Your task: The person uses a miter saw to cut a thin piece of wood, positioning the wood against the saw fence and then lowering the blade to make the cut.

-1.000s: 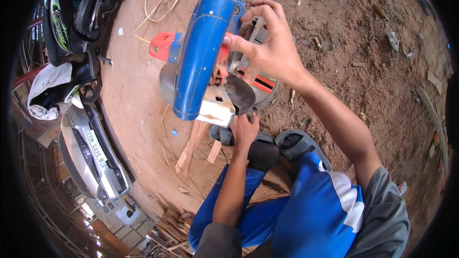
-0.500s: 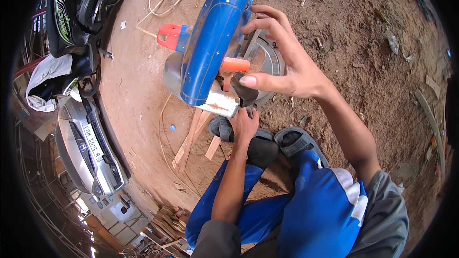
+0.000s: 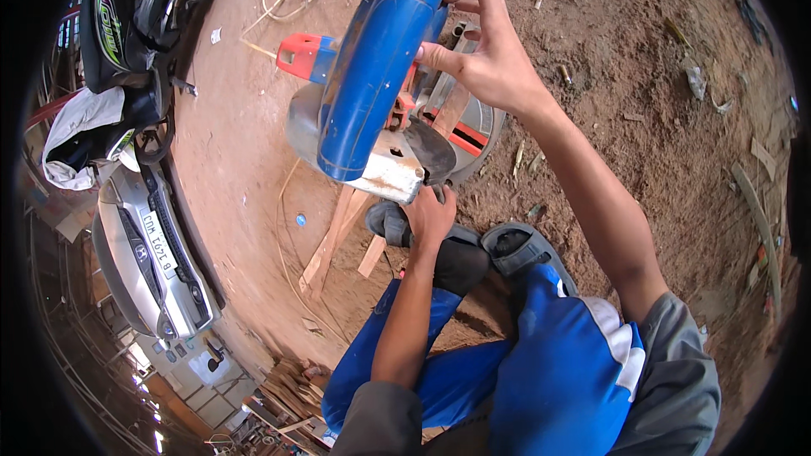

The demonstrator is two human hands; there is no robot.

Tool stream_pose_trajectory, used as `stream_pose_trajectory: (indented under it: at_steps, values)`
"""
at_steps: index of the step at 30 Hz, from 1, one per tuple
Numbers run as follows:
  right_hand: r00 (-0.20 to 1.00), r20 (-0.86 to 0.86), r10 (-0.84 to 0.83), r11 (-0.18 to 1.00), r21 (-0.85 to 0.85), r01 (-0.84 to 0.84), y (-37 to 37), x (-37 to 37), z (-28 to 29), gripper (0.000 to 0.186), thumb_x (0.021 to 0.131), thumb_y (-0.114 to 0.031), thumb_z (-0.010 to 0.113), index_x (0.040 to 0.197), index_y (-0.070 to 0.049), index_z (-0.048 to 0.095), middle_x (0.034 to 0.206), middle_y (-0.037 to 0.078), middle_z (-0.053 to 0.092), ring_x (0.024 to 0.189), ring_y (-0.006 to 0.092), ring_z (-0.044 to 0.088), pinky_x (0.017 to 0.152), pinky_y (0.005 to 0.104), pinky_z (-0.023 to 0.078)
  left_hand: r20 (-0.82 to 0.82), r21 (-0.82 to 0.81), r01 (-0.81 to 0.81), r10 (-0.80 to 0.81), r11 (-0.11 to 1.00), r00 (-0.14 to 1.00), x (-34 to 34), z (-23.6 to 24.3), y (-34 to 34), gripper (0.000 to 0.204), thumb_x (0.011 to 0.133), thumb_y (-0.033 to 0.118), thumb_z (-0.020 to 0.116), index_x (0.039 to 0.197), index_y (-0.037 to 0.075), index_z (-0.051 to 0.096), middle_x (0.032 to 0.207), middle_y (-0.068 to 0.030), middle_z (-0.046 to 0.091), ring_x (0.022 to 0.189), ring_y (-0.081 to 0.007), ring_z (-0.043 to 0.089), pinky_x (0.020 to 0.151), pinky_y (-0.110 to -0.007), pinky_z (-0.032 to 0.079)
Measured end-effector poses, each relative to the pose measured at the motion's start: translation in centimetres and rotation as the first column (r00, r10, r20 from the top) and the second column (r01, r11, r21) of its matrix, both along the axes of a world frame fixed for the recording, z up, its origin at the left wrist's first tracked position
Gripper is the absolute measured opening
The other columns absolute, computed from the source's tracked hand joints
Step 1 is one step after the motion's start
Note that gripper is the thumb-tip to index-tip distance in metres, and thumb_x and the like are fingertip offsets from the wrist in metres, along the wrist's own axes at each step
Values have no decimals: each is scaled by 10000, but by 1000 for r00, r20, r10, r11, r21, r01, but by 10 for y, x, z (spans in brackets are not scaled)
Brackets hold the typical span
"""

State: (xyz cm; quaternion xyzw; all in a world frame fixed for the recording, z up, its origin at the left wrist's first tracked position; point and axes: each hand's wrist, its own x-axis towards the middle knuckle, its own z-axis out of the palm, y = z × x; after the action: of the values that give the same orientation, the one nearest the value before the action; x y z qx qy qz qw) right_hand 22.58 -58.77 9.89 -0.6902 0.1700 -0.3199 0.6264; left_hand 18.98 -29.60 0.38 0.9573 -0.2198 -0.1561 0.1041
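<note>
A miter saw stands on the ground before me, with a long blue cylindrical cover (image 3: pixel 380 76) across its top. My right hand (image 3: pixel 498 59) is at the cover's right side, its thumb against the blue edge and its bent fingers around the upper end, partly hidden. Low on the saw, my left hand (image 3: pixel 432 218) has its fingers curled at the edge of the dark round blade (image 3: pixel 431 150), just beside the pale metal guard (image 3: pixel 390 167). Behind the cover show a red-and-blue handle (image 3: pixel 306 57) and the round base with a red insert (image 3: pixel 467 137).
Wood strips (image 3: pixel 334 236) lie left of my sandalled feet (image 3: pixel 524 253). A thin cable (image 3: pixel 291 0) loops at the far side. A silver car (image 3: pixel 148 257) and a motorcycle (image 3: pixel 114 25) stand at the left. Loose brown soil (image 3: pixel 642 118) with scraps spreads to the right.
My right hand has moved up and left, from spread fingers to touching the blue cover. The orange part below the cover is gone from sight, and more of the blade and red insert shows.
</note>
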Motion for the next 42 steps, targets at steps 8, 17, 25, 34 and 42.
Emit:
stream_pose_trajectory:
  at_steps: [8,17,25,34,42]
  values:
    - [997,-83,3,983,183,13,10,-5,7,947,786,-464,929,1366,68,401,1302,205,489,1205,348,564,981,465,510,140,-4,80,-79,997,987,1,-10,9,630,867,220,723,1408,-12,496,1405,-279,493,1299,-494,429,1047,-606,360]
    - [996,-20,-88,992,90,89,24,-14,13,520,843,-353,891,1172,-48,628,1286,171,488,1178,297,555,916,428,520,195,-25,115,-108,993,975,2,-16,12,600,858,215,723,1375,-5,512,1357,-270,509,1261,-502,443,1023,-613,372]
    - [992,18,-127,992,1,127,27,-13,9,419,860,-320,873,1092,-40,663,1288,154,483,1149,267,556,929,401,517,183,-46,111,-101,993,978,2,-12,9,592,859,211,719,1376,3,518,1391,-265,499,1264,-502,444,1023,-610,376]
    - [986,84,-147,989,14,146,28,-13,7,492,868,-346,874,1140,-22,623,1255,119,494,1007,198,599,808,348,537,172,-41,101,-93,994,981,2,-12,9,576,859,209,715,1365,7,528,1336,-251,510,1239,-490,452,1009,-605,377]
    - [993,88,-75,991,115,65,27,-17,9,520,885,-364,865,1180,-19,611,1234,107,512,1123,203,579,853,344,551,109,-5,67,-66,998,992,0,-2,3,581,852,210,719,1362,11,523,1342,-242,506,1249,-479,452,1002,-601,383]
